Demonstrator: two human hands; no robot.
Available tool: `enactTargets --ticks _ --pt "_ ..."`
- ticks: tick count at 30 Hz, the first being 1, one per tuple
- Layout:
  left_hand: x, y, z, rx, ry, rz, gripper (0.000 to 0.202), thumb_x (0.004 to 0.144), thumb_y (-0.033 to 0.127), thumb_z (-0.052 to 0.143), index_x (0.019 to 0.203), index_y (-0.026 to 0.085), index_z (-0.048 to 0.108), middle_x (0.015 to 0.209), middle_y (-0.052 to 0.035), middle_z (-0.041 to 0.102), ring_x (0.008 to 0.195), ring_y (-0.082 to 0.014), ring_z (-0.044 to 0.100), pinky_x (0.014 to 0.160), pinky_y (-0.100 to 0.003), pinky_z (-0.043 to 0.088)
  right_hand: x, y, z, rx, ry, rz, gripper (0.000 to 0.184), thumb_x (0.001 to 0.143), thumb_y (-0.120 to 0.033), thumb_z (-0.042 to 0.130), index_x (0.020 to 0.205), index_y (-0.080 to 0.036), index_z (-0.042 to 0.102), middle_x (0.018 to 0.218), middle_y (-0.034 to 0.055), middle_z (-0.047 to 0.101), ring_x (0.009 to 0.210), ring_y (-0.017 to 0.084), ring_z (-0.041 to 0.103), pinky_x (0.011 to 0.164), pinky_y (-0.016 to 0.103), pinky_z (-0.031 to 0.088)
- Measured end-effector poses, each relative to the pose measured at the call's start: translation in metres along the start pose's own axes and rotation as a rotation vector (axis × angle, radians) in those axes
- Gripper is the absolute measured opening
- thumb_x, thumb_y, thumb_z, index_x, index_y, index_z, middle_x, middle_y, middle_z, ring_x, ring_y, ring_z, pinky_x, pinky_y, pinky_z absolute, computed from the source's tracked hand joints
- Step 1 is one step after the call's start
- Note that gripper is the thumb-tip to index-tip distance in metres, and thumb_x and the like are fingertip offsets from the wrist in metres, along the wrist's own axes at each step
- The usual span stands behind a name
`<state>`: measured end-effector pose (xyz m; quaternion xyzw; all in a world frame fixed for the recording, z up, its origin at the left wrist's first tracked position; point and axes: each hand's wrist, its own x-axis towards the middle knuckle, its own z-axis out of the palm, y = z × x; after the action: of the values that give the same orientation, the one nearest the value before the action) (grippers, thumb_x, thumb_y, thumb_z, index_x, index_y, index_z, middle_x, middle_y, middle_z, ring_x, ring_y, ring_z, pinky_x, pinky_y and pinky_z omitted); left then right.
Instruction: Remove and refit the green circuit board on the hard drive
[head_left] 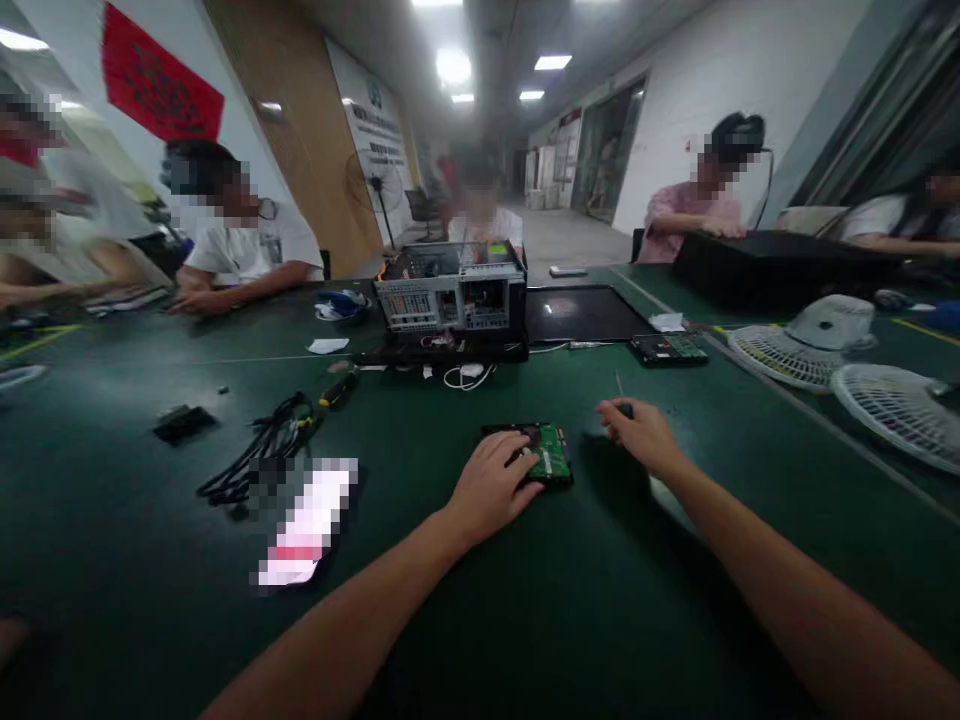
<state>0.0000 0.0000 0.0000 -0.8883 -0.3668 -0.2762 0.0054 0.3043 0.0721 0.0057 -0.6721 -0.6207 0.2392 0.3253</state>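
Note:
A hard drive (553, 455) with a green circuit board lies on the dark green table in front of me, board side up. My left hand (495, 480) is laid over its left part, fingers across the top and thumb by the near edge, gripping it. Just right of the drive, my right hand (637, 432) is closed around the dark handle of a screwdriver (625, 410). Its thin shaft points up and away from the drive, apart from it. A second hard drive (669, 349) lies farther back on the right.
An opened computer case (454, 295) stands ahead beside a black panel (585, 313). To the left are black cables (259, 455), a yellow-black screwdriver (339, 388) and a blurred-out phone-like object (311, 520). White fan parts (795, 345) lie right. Several people sit around the table.

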Motion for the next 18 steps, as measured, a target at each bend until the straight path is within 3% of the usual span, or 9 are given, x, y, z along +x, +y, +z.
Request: enactTargets --ticks 4,5,10,18 --pt "0.0 0.004 -0.001 -0.015 0.023 -0.009 0.034 0.092 0.037 0.067 0.121 0.02 0.064 0.136 -0.0124 0.06 0.131 -0.032 0.053 0.113 -0.053 0.045 0.029 0.036 -0.05 -0.316 0.54 0.103 0.038 0.094 -0.038 0.047 0.112 -0.016 0.074 0.096 0.0127 0.075 0.083 0.025 0.067 0.079 0.035 0.048" --pt "0.0 0.005 -0.001 -0.022 0.028 -0.014 0.033 0.092 0.037 0.067 0.12 0.021 0.064 0.135 -0.0121 0.06 0.131 -0.0321 0.053 0.112 -0.053 0.046 0.031 0.046 -0.058 -0.391 0.595 0.139 0.039 0.094 -0.035 0.047 0.114 -0.016 0.074 0.101 0.0148 0.075 0.089 0.027 0.067 0.082 0.036 0.047" --pt "0.0 0.006 -0.005 -0.062 0.044 -0.041 0.028 0.09 0.033 0.069 0.115 0.02 0.064 0.128 -0.0114 0.063 0.125 -0.0312 0.057 0.108 -0.054 0.049 0.022 0.079 -0.072 -0.574 0.37 0.148 0.038 0.088 -0.029 0.053 0.116 -0.016 0.076 0.114 0.017 0.071 0.103 0.03 0.066 0.087 0.036 0.048" --pt "0.001 0.007 -0.009 -0.087 0.034 -0.049 0.023 0.09 0.032 0.07 0.108 0.019 0.065 0.126 -0.0111 0.064 0.123 -0.0305 0.057 0.106 -0.054 0.05 0.025 0.073 -0.073 -0.661 0.22 0.144 0.037 0.09 -0.031 0.053 0.115 -0.021 0.078 0.116 0.017 0.069 0.101 0.03 0.067 0.083 0.036 0.049"
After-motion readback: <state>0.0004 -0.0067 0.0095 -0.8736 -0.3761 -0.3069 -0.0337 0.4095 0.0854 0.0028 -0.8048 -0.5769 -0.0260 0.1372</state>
